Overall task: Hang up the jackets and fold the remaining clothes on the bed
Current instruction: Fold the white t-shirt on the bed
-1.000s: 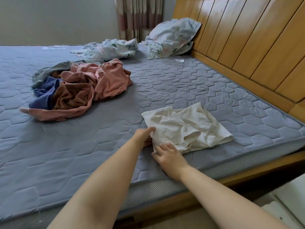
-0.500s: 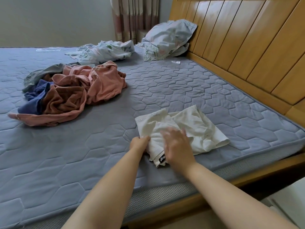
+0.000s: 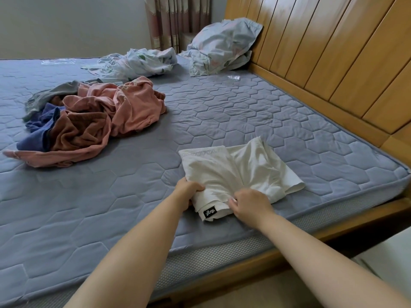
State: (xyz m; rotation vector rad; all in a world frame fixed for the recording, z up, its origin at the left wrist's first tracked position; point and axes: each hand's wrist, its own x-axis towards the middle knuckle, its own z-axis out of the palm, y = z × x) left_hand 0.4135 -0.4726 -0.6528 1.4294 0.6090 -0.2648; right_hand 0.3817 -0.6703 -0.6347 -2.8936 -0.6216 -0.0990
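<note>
The white garment [image 3: 240, 172] lies part-folded on the bed [image 3: 133, 207], near its front edge and well apart from the pile of clothes [image 3: 93, 127] not yet folded. The left hand [image 3: 189, 192] has its grip curled over the garment's near left corner. The right hand [image 3: 249, 204] pinches the near edge just beside it.

Judgement: the step in hand is a fold. To do it well, both corners should be carried over together with edges aligned. The bunched creases at the centre should be pressed flat before release, and the loose right flap needs tucking.

Writing: a black tab [image 3: 210, 211] at the near hem bears a short white cursive word, not reliably legible. The band [image 3: 202, 152] at the far edge carries tone-on-tone lettering, unreadable.
</note>
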